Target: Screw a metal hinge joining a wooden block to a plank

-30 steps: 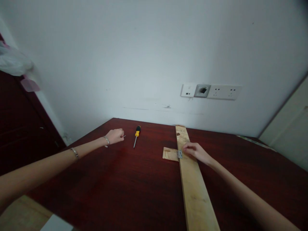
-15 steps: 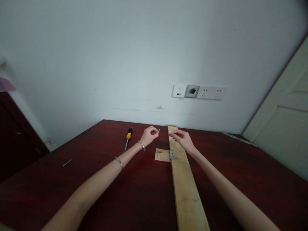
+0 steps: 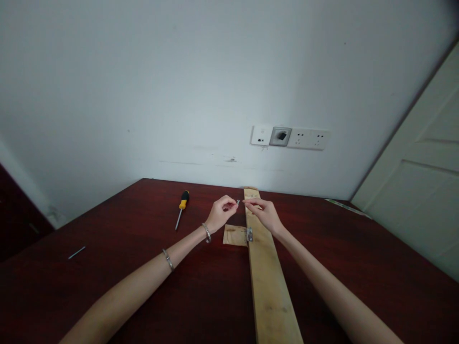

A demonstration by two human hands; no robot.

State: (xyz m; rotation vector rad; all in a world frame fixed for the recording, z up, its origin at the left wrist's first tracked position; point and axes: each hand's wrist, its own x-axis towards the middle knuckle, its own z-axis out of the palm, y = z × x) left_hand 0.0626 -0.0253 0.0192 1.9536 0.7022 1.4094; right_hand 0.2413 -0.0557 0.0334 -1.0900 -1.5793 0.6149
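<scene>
Between the thumb and forefinger of my left hand [image 3: 221,214] is a small silver screw [image 3: 238,202], its head end poking up past the fingertips. My right hand [image 3: 265,215] is pinched closed just to the right, over the long wooden board [image 3: 270,282]; whatever its fingertips hold is too small to make out. The two hands' fingertips are close together but apart. Below them, a metal hinge [image 3: 249,234] lies at the board's left edge, where a small wooden piece [image 3: 234,235] meets it.
A screwdriver [image 3: 184,200] with a yellow and black handle lies left of my hands. Farther left is a thin metal rod [image 3: 76,252]. Behind the dark red table [image 3: 201,296] rises a white wall with several sockets [image 3: 310,138]. A patterned strip [image 3: 347,208] lies at the back right.
My right hand has moved left, bringing its fingertips close to the screw in my left hand. The camera view has shifted slightly, so the table's things appear farther left.
</scene>
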